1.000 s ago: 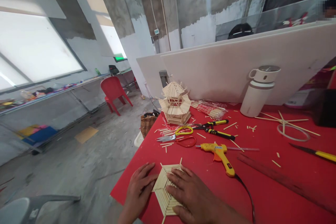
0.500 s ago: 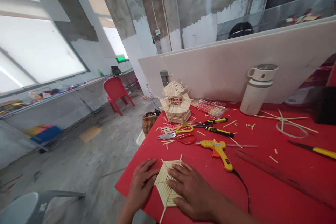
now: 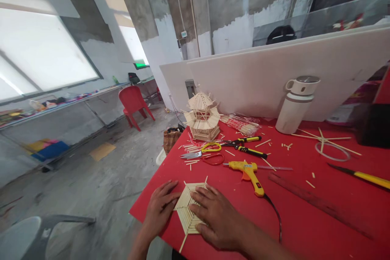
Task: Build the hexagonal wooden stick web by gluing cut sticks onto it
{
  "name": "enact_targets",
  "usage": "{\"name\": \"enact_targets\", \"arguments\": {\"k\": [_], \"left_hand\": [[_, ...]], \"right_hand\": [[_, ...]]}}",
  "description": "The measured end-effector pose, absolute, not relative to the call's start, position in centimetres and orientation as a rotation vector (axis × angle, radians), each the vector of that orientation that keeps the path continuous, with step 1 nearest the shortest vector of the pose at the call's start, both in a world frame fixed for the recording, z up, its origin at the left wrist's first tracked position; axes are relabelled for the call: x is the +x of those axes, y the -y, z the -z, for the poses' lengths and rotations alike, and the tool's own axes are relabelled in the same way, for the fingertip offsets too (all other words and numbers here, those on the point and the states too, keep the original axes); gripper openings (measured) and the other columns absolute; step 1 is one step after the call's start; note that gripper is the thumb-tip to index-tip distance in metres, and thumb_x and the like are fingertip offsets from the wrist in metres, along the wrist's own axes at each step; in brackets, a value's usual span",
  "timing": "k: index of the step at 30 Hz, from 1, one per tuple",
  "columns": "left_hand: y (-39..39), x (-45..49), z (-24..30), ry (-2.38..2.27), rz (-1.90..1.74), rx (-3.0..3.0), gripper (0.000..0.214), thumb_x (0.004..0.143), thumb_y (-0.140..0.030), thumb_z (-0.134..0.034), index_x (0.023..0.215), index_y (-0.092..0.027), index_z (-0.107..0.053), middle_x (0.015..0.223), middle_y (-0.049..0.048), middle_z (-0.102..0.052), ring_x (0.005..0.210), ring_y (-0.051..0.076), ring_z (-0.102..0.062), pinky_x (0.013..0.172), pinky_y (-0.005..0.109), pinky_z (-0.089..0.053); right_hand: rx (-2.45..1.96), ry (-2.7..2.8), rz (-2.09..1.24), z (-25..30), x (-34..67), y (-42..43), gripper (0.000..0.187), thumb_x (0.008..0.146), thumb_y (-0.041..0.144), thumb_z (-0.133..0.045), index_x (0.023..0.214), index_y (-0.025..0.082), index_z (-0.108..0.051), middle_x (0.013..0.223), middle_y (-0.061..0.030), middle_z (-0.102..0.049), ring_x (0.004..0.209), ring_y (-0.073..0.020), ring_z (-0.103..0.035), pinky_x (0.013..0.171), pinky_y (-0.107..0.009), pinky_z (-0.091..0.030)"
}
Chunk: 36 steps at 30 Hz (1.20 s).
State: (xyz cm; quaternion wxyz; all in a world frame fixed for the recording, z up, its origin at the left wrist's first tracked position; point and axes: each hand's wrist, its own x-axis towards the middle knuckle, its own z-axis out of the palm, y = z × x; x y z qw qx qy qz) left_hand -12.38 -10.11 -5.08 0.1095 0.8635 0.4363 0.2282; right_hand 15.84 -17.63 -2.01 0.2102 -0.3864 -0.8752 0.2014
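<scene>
Near the front edge of the red table, the six-sided panel of pale sticks lay flat between and beneath the person's two hands, much as it had a second earlier. The whole scene had slid a little up and to the left in view since half a second before, tabletop and hands together, while the panel's place relative to the yellow glue gun had barely changed. More of the long stick end at its lower corner showed than a second ago. The right hand reached in from the lower right, palm down, its fingers spread across the panel's right half and the thumb set apart below them. The left hand lay at the panel's left side, fingers loosely bent and pointing away from the body, the thumb at its edge; neither hand was clenched.
</scene>
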Motion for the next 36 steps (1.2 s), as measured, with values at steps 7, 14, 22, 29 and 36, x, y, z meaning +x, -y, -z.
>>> {"name": "enact_targets", "arguments": {"k": [7,14,22,29,36], "left_hand": [[10.0,-12.6,5.5,-1.3,-0.7,2.516,0.027,0.096,-0.03,-0.057,0.112,-0.038,-0.077,0.137,0.0036,-0.066,0.129,0.026,-0.058,0.107,0.047,-0.049],[10.1,-12.3,5.6,-1.288,-0.783,2.464,0.025,0.093,-0.028,-0.059,0.108,-0.034,-0.079,0.133,0.0051,-0.069,0.127,0.024,-0.06,0.108,0.044,-0.049],[10.4,-11.9,4.8,-1.271,-0.741,2.417,0.025,0.094,-0.029,-0.058,0.107,-0.033,-0.08,0.134,0.0067,-0.068,0.128,0.026,-0.059,0.109,0.047,-0.048],[10.7,-12.0,4.9,-1.272,-0.736,2.384,0.026,0.095,-0.031,-0.057,0.106,-0.032,-0.08,0.135,0.0072,-0.067,0.131,0.026,-0.057,0.112,0.046,-0.045],[10.7,-12.1,4.9,-1.287,-0.703,2.366,0.025,0.094,-0.031,-0.058,0.108,-0.033,-0.08,0.137,0.0063,-0.066,0.133,0.027,-0.055,0.113,0.048,-0.044]], "right_hand": [[-1.082,2.412,-0.562,2.5,15.8,17.7,0.05,0.1,0.049,-0.044,0.144,0.026,-0.051,0.16,-0.0071,-0.041,0.148,-0.0287,-0.033,0.123,-0.051,-0.021],[-1.075,2.389,-0.505,3.0,15.5,17.8,0.048,0.101,0.05,-0.043,0.142,0.026,-0.055,0.157,-0.0061,-0.045,0.147,-0.0266,-0.035,0.124,-0.049,-0.019],[-1.074,2.37,-0.49,3.6,15.5,17.8,0.046,0.101,0.051,-0.043,0.142,0.03,-0.054,0.157,-0.0036,-0.046,0.147,-0.0246,-0.035,0.124,-0.049,-0.02],[-1.078,2.38,-0.517,3.6,15.5,17.8,0.046,0.101,0.049,-0.044,0.141,0.029,-0.054,0.157,-0.0045,-0.045,0.146,-0.0253,-0.035,0.124,-0.049,-0.02],[-1.085,2.447,-0.508,3.1,15.6,17.7,0.047,0.101,0.046,-0.044,0.143,0.027,-0.053,0.157,-0.0067,-0.044,0.147,-0.0275,-0.034,0.123,-0.052,-0.021]]}}
